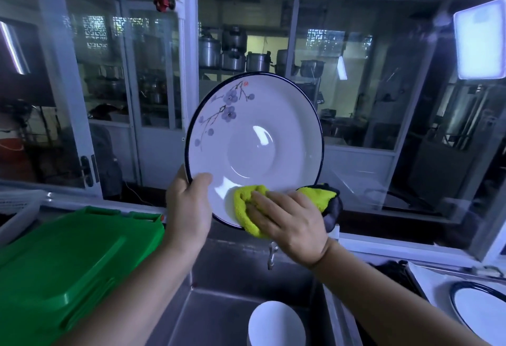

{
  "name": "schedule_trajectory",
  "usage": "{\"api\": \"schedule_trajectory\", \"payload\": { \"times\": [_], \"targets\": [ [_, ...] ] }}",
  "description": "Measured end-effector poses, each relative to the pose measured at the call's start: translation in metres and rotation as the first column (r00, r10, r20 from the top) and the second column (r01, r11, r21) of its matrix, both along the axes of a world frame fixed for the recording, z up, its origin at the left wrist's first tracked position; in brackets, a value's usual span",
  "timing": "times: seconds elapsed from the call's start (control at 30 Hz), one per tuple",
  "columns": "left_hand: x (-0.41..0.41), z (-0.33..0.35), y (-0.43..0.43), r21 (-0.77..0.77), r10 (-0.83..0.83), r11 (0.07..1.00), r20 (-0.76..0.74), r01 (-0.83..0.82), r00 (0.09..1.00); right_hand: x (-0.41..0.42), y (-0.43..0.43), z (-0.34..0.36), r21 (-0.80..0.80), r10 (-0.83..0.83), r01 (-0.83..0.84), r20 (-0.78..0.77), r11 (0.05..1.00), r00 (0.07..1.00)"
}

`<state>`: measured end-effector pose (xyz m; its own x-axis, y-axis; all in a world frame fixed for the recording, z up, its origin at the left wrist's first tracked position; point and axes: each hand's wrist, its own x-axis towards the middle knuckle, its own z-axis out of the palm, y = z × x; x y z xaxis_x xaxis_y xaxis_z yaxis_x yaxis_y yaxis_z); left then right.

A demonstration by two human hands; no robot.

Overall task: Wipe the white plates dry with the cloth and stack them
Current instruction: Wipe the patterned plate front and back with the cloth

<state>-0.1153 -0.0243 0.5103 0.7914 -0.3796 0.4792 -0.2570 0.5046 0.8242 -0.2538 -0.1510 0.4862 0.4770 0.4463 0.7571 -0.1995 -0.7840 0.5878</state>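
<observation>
A white plate [254, 137] with a dark blue rim and a purple blossom pattern is held up on edge above the sink, its face towards me. My left hand [189, 203] grips its lower left rim, thumb on the face. My right hand [287, 219] presses a yellow cloth [246, 206] with a dark backing against the plate's lower edge. Another white plate [482, 310] with a blue rim lies flat at the bottom right. A white dish [276, 323] stands in the sink below.
A steel sink [219, 304] lies under my hands, with a tap [272, 254] at its back wall. A green plastic crate lid [68, 263] fills the left counter. Glass windows [345, 99] stand close behind the plate.
</observation>
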Motion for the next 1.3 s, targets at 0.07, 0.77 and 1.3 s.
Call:
{"api": "schedule_trajectory", "payload": {
  "times": [0.07,0.77,1.3],
  "targets": [
    [0.011,0.006,0.004,0.059,-0.016,0.998,0.048,0.014,0.999,-0.01,-0.017,0.012,-0.081,0.003,-0.008,-0.061,0.997,0.998],
    [-0.014,-0.005,-0.01,-0.061,0.043,0.997,-0.076,-0.048,0.996,0.014,0.003,-0.012,0.087,-0.061,0.053,0.085,0.995,0.995],
    [0.0,0.02,0.0,0.028,-0.082,0.996,-0.024,0.083,0.996,-0.014,-0.021,0.003,0.012,-0.11,0.109,0.087,0.994,0.99]
  ]
}}
